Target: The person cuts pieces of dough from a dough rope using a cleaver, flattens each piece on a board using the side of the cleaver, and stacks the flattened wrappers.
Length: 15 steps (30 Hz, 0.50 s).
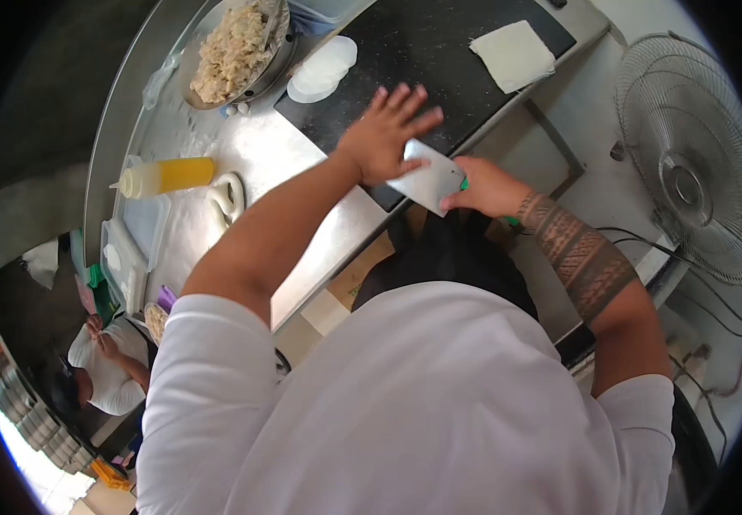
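Note:
My right hand (484, 186) grips a cleaver (427, 178) with a broad pale blade and a bit of green at its handle. The blade is over the near edge of a black board (418, 39). My left hand (386, 133) is over the board with its fingers spread, its thumb by the blade; whether they touch I cannot tell. Beyond that hand lie overlapping thin white dough rounds (324, 70). A folded white cloth (513, 56) rests toward the board's right end. Dough ropes (227, 199) lie on the steel table (276, 163), left of my left forearm.
A metal bowl of chunky filling (232, 51) stands at the back left. A squeeze bottle of yellow liquid (167, 177) lies on its side near plastic trays (126, 266). A wire-cage fan (689, 159) stands at right, with cables below. Another person (113, 365) is at lower left.

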Each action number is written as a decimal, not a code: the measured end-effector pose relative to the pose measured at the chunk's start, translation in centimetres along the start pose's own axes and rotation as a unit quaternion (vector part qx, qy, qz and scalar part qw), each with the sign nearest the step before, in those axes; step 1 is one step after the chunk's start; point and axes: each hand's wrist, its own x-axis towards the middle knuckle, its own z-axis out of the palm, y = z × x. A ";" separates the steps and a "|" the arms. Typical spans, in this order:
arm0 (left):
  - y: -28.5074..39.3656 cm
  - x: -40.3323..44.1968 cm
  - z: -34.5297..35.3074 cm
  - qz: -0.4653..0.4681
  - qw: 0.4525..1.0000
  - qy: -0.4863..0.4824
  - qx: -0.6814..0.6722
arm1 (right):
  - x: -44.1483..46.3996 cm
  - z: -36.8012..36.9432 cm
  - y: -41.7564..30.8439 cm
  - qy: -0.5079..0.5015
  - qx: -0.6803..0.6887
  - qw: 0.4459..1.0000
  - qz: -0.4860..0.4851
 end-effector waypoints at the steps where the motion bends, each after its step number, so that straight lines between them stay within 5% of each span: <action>1: 1.0 -0.4 -0.2 -0.024 1.000 0.010 -0.016 | 0.3 -0.2 -0.4 -0.011 0.008 1.000 0.006; 9: 7.1 0.8 0.6 -0.041 0.993 -0.048 -0.096 | -5.4 1.1 2.2 -0.026 -0.006 0.996 0.082; 15: 3.0 2.3 -0.2 -0.068 0.995 -0.031 -0.059 | -1.7 -2.7 -1.2 -0.043 -0.068 0.990 0.112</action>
